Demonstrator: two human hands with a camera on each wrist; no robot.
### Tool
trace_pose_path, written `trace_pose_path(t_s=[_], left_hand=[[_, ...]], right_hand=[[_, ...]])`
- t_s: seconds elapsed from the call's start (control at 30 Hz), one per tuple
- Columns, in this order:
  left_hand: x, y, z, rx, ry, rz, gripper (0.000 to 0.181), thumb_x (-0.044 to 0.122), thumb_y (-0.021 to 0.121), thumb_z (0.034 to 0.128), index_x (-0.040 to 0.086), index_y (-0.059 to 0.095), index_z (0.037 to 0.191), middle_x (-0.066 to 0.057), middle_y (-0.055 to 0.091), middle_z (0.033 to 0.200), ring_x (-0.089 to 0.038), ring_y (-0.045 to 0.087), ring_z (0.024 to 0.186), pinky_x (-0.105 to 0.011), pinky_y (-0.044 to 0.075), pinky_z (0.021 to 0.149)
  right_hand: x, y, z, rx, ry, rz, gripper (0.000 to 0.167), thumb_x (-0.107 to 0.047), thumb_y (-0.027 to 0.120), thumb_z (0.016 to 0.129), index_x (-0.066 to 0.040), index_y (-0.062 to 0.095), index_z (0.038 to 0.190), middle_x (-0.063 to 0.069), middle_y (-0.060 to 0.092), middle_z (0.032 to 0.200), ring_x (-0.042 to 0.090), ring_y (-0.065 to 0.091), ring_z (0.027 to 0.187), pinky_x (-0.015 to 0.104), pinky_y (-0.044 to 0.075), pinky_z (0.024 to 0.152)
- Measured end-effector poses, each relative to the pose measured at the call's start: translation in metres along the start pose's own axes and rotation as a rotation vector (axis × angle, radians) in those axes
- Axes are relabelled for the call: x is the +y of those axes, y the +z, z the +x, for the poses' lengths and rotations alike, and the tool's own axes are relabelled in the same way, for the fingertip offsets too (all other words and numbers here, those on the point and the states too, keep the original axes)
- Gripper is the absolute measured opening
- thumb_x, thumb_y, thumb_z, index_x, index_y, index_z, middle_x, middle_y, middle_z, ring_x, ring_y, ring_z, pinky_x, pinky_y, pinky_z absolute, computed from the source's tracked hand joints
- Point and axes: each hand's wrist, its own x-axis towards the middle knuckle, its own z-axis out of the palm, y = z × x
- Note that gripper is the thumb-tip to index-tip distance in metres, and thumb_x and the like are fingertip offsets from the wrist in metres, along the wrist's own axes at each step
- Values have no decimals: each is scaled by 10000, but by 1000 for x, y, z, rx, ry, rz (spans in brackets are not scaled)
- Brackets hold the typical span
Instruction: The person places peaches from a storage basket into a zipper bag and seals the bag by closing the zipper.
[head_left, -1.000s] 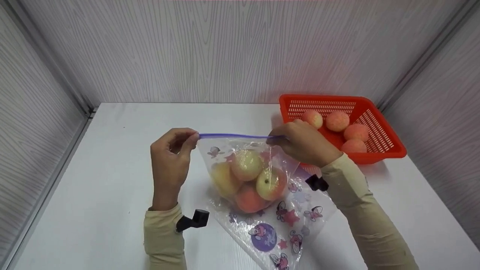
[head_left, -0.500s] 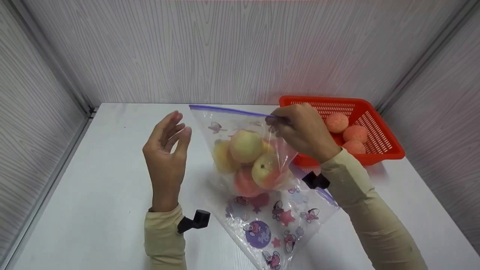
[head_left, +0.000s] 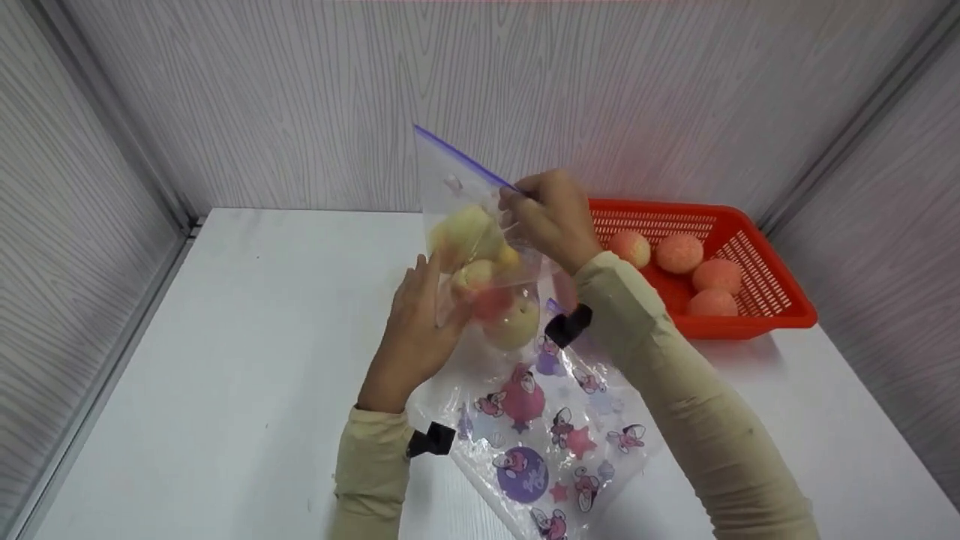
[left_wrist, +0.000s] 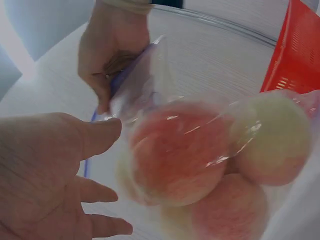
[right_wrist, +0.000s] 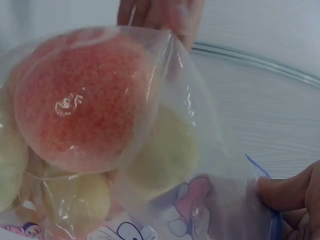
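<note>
Grey wood-grain panels (head_left: 315, 97) enclose a white table (head_left: 225, 360) at the back and on both sides. On the table, toward the right, stands a red perforated basket (head_left: 720, 328) with four peaches (head_left: 680, 253) visible inside. Near the middle, a clear zip bag (head_left: 442, 180) hangs tilted from the right hand (head_left: 551, 217), whose thumb and fingers are clamped together on the purple zip strip (head_left: 459, 156). From that grip, the strip slopes upward to a free corner at the far left. Several red and yellow-green fruits (head_left: 469, 229) are bunched in the bag below the strip, to the left of and lower than the right hand. Whether the bag's bottom meets the table cannot be told. The left hand (head_left: 420, 322) is at the bag's lower left side, its fingers extended and its thumb spread apart from them; the fruits lie just beside its fingertips. Contact between this hand and the film cannot be confirmed. A second bag (head_left: 585, 469), printed with cartoon figures, stars and a purple disc, lies flat on the table, nearer the person than the filled one. Both forearms wear beige sleeves (head_left: 705, 409).
</note>
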Motion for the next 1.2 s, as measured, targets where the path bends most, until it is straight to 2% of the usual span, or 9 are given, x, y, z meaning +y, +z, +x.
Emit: trace_pose_path(t_s=[0.13,0.27,0.37,0.5,0.57,0.7,0.93,1.07,1.2], left_hand=[[-8,2,4,11,-81,32,929,578,531,999,133,25,1638,-248,14,1666,-426,45,1531,-631,157,1210],[-15,-5,7,157,-139,23,1010,560,586,979,80,-24,1625,-268,-21,1659,-437,66,1525,-606,182,1215],[-24,-11,9,240,-168,55,1041,505,635,970,42,-38,1614,-281,-34,1655,-448,64,1522,-587,161,1225],[-36,-9,10,207,-178,134,1018,427,645,977,4,-35,1605,-280,-41,1654,-453,26,1524,-555,95,1245],[-40,-4,11,165,-157,174,998,407,645,979,-15,-11,1602,-278,-27,1655,-452,19,1524,-536,81,1251],[-46,7,14,99,-85,227,938,387,646,984,13,60,1614,-211,14,1676,-421,37,1533,-517,76,1255],[-43,23,17,46,86,290,807,327,648,997,59,201,1614,-142,137,1682,-396,99,1536,-571,99,1242],[-40,32,17,3,124,318,761,326,615,1015,57,222,1608,-141,172,1674,-411,122,1529,-585,130,1234],[-39,41,19,-44,135,339,766,328,606,1020,76,196,1616,-142,157,1676,-426,126,1525,-594,155,1226]], right_hand=[[-8,25,15,23,80,179,256,-112,578,1023,71,750,972,180,721,846,258,704,679,338,618,634],[-8,59,29,33,143,466,251,-104,578,1029,79,733,954,158,709,831,236,672,646,327,601,612],[7,85,39,26,205,690,230,-97,590,1025,67,731,945,98,678,786,150,587,601,249,520,557],[48,108,43,27,298,857,206,-122,611,1018,37,742,1010,23,678,785,97,560,648,221,471,569],[70,111,42,29,329,910,215,-128,607,1022,42,732,1063,21,696,809,111,615,706,233,517,622],[103,98,40,25,369,913,243,-136,580,1039,46,700,1144,32,703,907,142,655,835,304,564,789],[133,59,34,-7,480,681,278,-192,549,1059,9,673,1205,84,680,1088,228,636,1009,383,526,977],[144,53,29,-32,509,588,299,-199,532,1066,20,656,1227,151,702,1198,292,690,1062,377,560,935],[153,47,25,-35,524,581,254,-145,524,1052,39,636,1187,192,712,1168,273,737,938,335,611,806]])
